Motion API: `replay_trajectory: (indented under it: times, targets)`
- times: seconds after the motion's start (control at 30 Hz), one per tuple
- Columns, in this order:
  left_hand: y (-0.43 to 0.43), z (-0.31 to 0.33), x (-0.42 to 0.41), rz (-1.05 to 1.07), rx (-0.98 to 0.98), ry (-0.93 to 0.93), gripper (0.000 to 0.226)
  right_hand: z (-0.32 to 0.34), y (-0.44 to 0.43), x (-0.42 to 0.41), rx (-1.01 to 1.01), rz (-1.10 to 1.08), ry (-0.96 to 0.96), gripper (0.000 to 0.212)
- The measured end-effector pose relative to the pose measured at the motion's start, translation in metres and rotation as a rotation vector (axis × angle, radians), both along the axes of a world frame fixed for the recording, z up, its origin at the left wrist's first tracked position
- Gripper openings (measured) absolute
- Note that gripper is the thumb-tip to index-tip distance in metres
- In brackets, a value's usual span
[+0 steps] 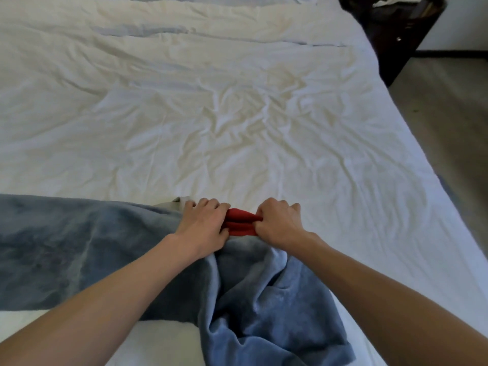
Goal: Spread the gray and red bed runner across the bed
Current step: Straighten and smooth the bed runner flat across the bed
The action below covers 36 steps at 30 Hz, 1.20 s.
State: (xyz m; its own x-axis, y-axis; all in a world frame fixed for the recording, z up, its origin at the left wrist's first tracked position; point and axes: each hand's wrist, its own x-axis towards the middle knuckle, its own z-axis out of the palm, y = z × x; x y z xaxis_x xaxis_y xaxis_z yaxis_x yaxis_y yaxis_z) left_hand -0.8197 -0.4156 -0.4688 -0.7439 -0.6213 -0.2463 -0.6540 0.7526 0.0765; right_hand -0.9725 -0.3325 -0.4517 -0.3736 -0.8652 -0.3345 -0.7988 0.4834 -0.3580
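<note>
Head view: the bed runner (pixel 79 249) is lying across the near part of the bed (pixel 237 114), its gray pile flat at the left and bunching into loose folds at the centre and lower right, where it is covering the white duvet. A folded red band (pixel 241 223) of the runner is showing between the two hands. The left hand (pixel 204 224) is gripping the fabric with fingers curled round the red fold; the right hand (pixel 277 223) is pinching the same fold just beside it. The white duvet is lying wrinkled beyond. A dark nightstand (pixel 396 30) is standing at the upper right on a gray floor (pixel 449 114).
</note>
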Motion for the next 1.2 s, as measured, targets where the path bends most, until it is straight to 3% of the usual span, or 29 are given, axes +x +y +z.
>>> replay_trajectory:
  times: [0.2, 0.33, 0.43, 0.53, 0.6, 0.73, 0.83, 1.0, 1.2]
  targets:
    - [0.019, -0.004, -0.028, -0.048, 0.01, 0.003, 0.033, 0.003, 0.036, -0.021, -0.027, -0.089, -0.033, 0.011]
    - [0.026, -0.001, -0.026, -0.044, 0.187, 0.032, 0.025, 0.003, 0.049, -0.013, 0.054, 0.03, -0.14, 0.011]
    - [0.027, 0.002, -0.017, -0.036, 0.265, 0.041, 0.015, 0.002, 0.055, -0.009, 0.185, 0.122, -0.34, 0.03]
    - [0.027, 0.004, -0.01, -0.065, 0.23, 0.043, 0.01, 0.002, 0.049, -0.008, 0.211, -0.014, -0.459, 0.049]
    - [0.026, 0.005, -0.008, -0.081, 0.198, 0.056, 0.011, -0.001, 0.038, -0.01, 0.145, -0.08, -0.419, 0.053]
    - [0.026, 0.005, 0.001, -0.15, 0.143, 0.067, 0.011, -0.015, 0.021, -0.007, -0.009, -0.085, -0.295, 0.017]
    - [0.027, 0.003, 0.013, -0.197, 0.127, 0.061, 0.012, -0.029, 0.015, 0.002, 0.008, -0.092, -0.307, 0.013]
    - [0.035, -0.009, 0.031, -0.287, 0.043, -0.033, 0.024, -0.045, 0.015, 0.015, 0.05, -0.04, -0.295, 0.031]
    - [0.047, -0.021, 0.039, -0.334, -0.004, -0.133, 0.041, -0.056, 0.029, 0.022, 0.032, 0.066, -0.117, 0.045]
